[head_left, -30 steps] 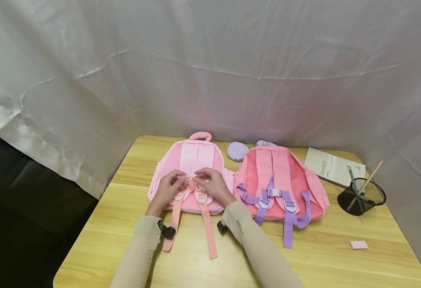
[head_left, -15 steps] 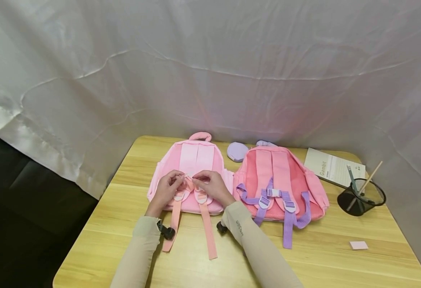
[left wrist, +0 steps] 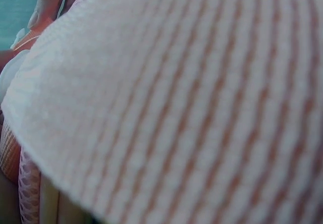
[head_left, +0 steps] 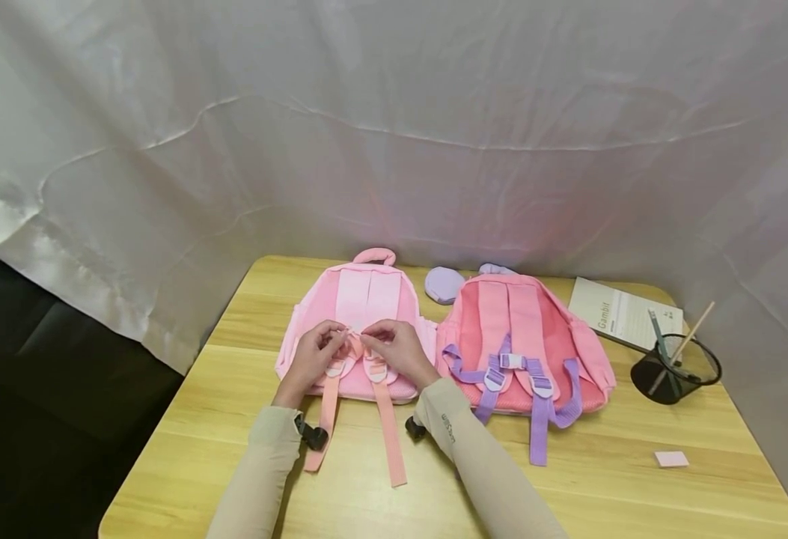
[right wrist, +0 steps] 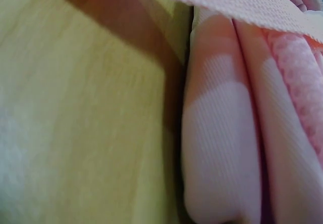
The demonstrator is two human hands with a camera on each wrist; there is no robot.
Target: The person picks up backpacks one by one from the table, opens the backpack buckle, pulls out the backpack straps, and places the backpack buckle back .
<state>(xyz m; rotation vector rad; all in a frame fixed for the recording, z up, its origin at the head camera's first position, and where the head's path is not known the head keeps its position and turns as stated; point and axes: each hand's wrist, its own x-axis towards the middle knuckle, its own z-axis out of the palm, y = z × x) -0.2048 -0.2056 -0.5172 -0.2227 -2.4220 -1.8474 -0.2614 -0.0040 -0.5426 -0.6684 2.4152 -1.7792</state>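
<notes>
A light pink backpack (head_left: 326, 299) lies back side up on the table, with peach webbing straps (head_left: 390, 434) trailing toward the near edge. My left hand (head_left: 313, 355) and my right hand (head_left: 403, 352) meet over its middle. Each one pinches an end of the short peach strap, where a small white buckle shows partly between the fingertips. The fingers hide most of the buckle, so I cannot tell if it is joined. Close-up webbing (left wrist: 202, 103) fills most of the left wrist view. The right wrist view shows the backpack's lower edge (right wrist: 222, 133) beside the wood.
To the right lies a darker pink backpack (head_left: 562, 337) with purple straps and a white buckle. Near it are a round lilac pouch (head_left: 444, 284), a notebook (head_left: 625, 311), a black mesh pen holder (head_left: 663, 378) with pencils, and a small pale pink block (head_left: 672, 459).
My right fingertips have shifted slightly left and down, narrowing the gap to my left fingertips. The backpacks and other items have stayed in place.
</notes>
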